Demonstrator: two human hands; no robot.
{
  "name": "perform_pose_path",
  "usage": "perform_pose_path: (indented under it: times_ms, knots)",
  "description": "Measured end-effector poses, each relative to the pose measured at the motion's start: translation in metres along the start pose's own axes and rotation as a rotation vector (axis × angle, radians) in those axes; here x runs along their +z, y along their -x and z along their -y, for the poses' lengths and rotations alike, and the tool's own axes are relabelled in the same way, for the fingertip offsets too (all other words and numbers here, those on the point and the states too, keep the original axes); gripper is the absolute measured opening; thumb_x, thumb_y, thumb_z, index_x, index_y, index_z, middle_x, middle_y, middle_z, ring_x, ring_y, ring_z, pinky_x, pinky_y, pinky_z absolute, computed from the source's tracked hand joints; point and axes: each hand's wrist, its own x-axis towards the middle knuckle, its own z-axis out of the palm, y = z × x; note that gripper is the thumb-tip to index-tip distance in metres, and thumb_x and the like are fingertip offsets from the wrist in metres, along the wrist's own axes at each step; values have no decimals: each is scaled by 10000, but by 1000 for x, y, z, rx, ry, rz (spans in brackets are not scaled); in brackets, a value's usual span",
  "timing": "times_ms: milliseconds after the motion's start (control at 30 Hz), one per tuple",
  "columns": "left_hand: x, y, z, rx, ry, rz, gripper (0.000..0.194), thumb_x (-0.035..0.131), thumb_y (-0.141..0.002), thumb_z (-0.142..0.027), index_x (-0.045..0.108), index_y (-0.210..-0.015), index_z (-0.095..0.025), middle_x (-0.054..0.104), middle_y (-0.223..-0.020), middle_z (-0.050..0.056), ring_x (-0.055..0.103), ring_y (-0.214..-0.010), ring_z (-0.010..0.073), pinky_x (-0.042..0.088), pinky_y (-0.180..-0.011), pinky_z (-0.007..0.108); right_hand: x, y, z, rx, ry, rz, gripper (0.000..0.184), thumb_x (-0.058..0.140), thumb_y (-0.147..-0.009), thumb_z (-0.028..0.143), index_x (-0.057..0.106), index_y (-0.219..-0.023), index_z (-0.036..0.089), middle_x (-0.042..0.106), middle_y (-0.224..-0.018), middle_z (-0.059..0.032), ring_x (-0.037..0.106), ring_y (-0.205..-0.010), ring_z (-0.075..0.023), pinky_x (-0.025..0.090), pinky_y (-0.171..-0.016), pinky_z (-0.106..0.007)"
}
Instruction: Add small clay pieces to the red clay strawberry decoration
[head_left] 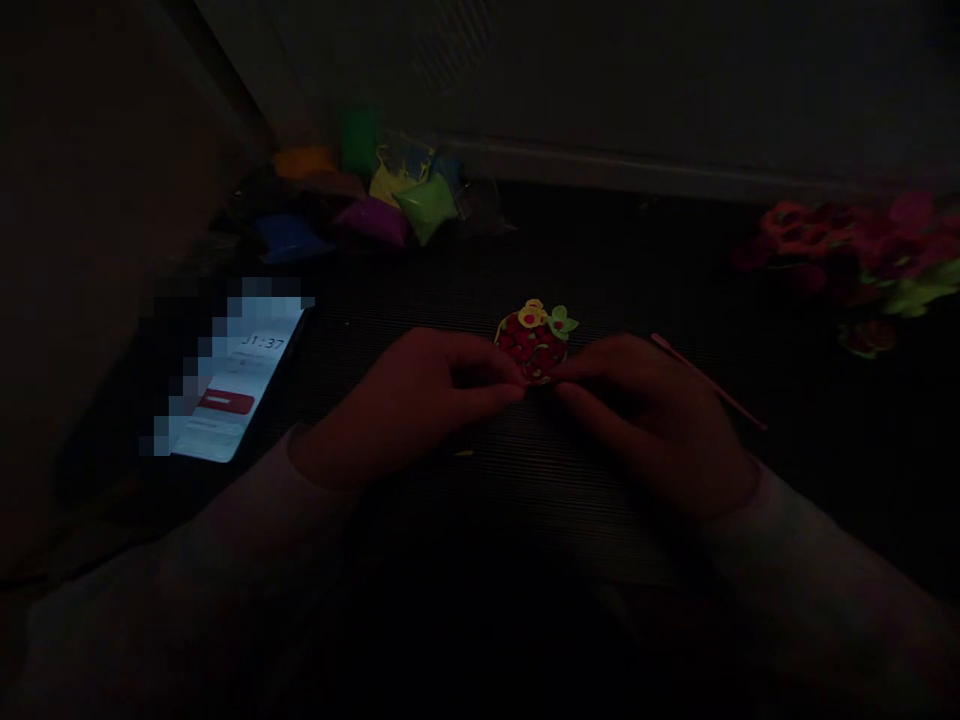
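The scene is very dark. A small red clay piece (534,345) with yellow rings and a green leaf sits between my two hands on the dark ribbed surface. My left hand (420,400) has its fingers pinched together at the piece's lower left edge. My right hand (652,420) meets it from the right, fingers closed on the same lower edge. A thin pink stick (709,383) lies just beyond my right hand, apart from it.
A lit phone (232,385) lies at the left. Several coloured clay bags (375,195) are heaped at the back left. Red, pink and green clay flowers (862,255) lie at the far right. A wall runs along the back.
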Motion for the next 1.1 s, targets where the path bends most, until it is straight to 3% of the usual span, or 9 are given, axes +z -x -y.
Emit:
perform_pose_path:
  times_ms: [133,367,867,1100]
  knots:
    - [-3,2,-5,-27,112,23,76,643,-677,-241,681,-737,-215,695,-751,-76,617,-706,89,443,-659,150,0,2,5,-69,19,24,158,598,-754,236,628,-895,174,629,-843,-52,586,-805,-174,462,-705,-337]
    - [-2,4,-6,-34,187,41,111,653,-676,-294,685,-750,-217,693,-743,-75,608,-699,83,442,-672,151,-2,2,11,-95,8,12,93,582,-766,257,625,-824,198,637,-809,-32,587,-771,-168,450,-687,-346]
    - [0,2,-6,68,-51,15,70,623,-696,-260,670,-738,-229,688,-750,-87,615,-704,85,434,-655,172,-2,2,11,-124,99,72,74,541,-786,226,605,-804,194,634,-819,-38,574,-793,-174,429,-691,-343]
    - [0,-6,6,96,-287,-72,145,596,-712,-304,675,-781,-204,670,-807,-25,594,-779,139,413,-717,254,0,-2,2,-81,180,-24,91,543,-780,205,609,-843,211,644,-837,-32,581,-793,-178,434,-703,-348]
